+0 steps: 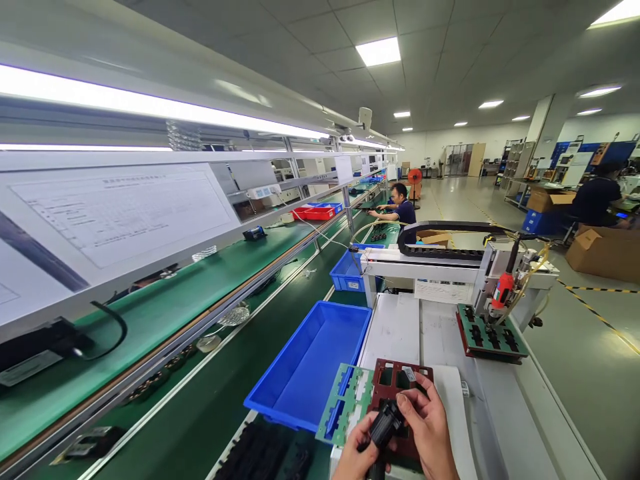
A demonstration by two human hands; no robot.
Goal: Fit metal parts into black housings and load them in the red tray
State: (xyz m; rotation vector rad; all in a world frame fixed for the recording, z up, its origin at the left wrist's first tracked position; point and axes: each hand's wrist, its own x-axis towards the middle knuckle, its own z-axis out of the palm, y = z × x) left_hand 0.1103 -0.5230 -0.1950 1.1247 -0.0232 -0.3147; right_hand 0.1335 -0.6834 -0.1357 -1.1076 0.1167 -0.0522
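My left hand [357, 447] is wrapped round a black ribbed plastic part [384, 425] near the bottom of the view. From the other side, my right hand [425, 420] pinches the upper end of the same part with thumb and fingers. Just beneath the hands lies a dark red fixture plate [384, 375] with rectangular cut-outs. A green cut-out plate [330, 407] sits against its left side. The lower end of the black part is partly hidden by my fingers.
A blue bin [300, 373] stands left of the plates, with black parts [260, 447] below it. On the right, a screwdriving machine with a red driver [503, 290] stands over a loaded green fixture [493, 337]. A co-worker [400, 207] sits farther along the bench.
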